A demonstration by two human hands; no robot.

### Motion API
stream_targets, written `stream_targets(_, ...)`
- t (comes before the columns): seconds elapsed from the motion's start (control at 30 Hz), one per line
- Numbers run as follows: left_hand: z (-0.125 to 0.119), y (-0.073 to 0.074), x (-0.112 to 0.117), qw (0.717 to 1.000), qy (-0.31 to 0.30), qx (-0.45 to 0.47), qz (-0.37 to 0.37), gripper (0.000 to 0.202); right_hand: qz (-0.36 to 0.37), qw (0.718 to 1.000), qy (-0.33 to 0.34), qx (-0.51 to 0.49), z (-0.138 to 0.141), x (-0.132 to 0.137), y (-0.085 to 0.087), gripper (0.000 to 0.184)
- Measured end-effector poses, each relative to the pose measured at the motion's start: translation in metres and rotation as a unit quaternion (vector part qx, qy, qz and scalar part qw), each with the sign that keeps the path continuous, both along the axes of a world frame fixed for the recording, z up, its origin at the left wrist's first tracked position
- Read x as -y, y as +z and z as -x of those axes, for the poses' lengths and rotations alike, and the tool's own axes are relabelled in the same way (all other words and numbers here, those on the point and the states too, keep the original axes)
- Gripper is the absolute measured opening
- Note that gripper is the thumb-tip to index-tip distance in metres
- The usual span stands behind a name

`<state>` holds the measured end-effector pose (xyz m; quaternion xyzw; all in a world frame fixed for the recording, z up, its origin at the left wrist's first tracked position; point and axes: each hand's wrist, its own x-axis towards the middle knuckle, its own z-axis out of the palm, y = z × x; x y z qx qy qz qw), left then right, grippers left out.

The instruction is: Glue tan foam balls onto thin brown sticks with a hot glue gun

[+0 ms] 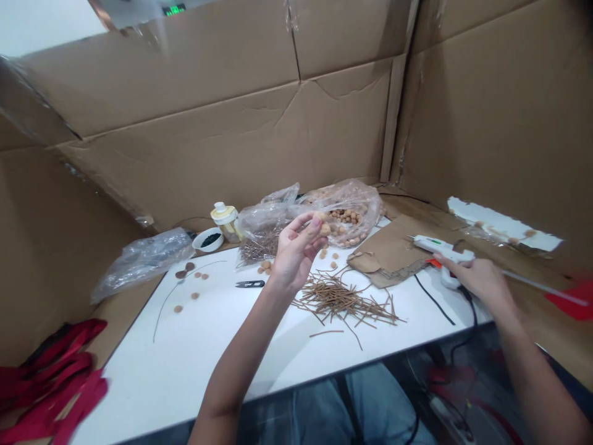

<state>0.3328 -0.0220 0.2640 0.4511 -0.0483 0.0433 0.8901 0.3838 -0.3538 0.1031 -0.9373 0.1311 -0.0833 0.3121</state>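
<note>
The left fingers (311,231) pinch a ball (325,229); held loosely, it could drop on the sticks (345,298) below. The right fingers (456,270) wrap the gun (430,245); hot glue could burn.

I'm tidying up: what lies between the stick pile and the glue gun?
The head view shows brown cardboard and a thin black strip between the stick pile and glue gun.

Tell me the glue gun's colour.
The glue gun in the right hand is mostly white, shown best in the head view.
</note>
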Motion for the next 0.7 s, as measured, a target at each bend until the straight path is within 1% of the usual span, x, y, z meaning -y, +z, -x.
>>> stream_targets(0.13,0.001,0.001,-0.001,1.000,0.001,0.001,-0.004,0.028,0.083,0.995,-0.039,-0.034,0.008,-0.006,0.017,0.054)
stream_targets(0.23,0.003,0.004,-0.005,1.000,0.003,0.002,-0.011,0.026,0.117,0.991,-0.064,-0.018,0.014,-0.016,0.031,0.059)
stream_targets(0.27,0.004,0.005,-0.007,1.000,0.000,0.003,-0.012,0.025,0.121,0.991,-0.061,-0.001,0.016,-0.023,0.034,0.060)
stream_targets(0.3,0.004,0.006,-0.009,1.000,-0.003,0.004,-0.011,0.024,0.119,0.992,-0.043,0.020,0.018,-0.032,0.037,0.058)
stream_targets(0.33,0.004,0.007,-0.010,1.000,-0.007,0.004,-0.010,0.024,0.110,0.993,-0.008,0.042,0.019,-0.044,0.039,0.052)
stream_targets(0.37,0.004,0.008,-0.012,1.000,-0.010,0.004,-0.010,0.023,0.094,0.993,0.046,0.061,0.020,-0.059,0.040,0.044)
stream_targets(0.4,0.003,0.009,-0.013,1.000,-0.014,0.004,-0.010,0.023,0.070,0.988,0.117,0.079,0.020,-0.076,0.039,0.034)
stream_targets(0.47,0.003,0.009,-0.016,1.000,-0.022,0.003,-0.008,0.023,0.019,0.957,0.275,0.088,0.019,-0.117,0.034,0.022)
stream_targets(0.5,0.003,0.010,-0.017,1.000,-0.027,0.001,-0.007,0.024,0.001,0.938,0.335,0.086,0.016,-0.138,0.030,0.020)
stream_targets(0.53,0.003,0.010,-0.018,0.999,-0.031,-0.001,-0.007,0.025,-0.012,0.921,0.381,0.082,0.014,-0.158,0.025,0.018)
stream_targets(0.6,0.003,0.011,-0.020,0.999,-0.039,-0.003,-0.014,0.028,-0.024,0.895,0.440,0.071,0.006,-0.191,0.015,0.015)
stream_targets(0.63,0.004,0.012,-0.021,0.999,-0.042,-0.002,-0.020,0.029,-0.023,0.887,0.457,0.068,0.002,-0.203,0.011,0.015)
stream_targets(0.7,0.005,0.013,-0.025,0.998,-0.048,0.004,-0.031,0.031,-0.017,0.878,0.474,0.062,-0.005,-0.220,0.003,0.016)
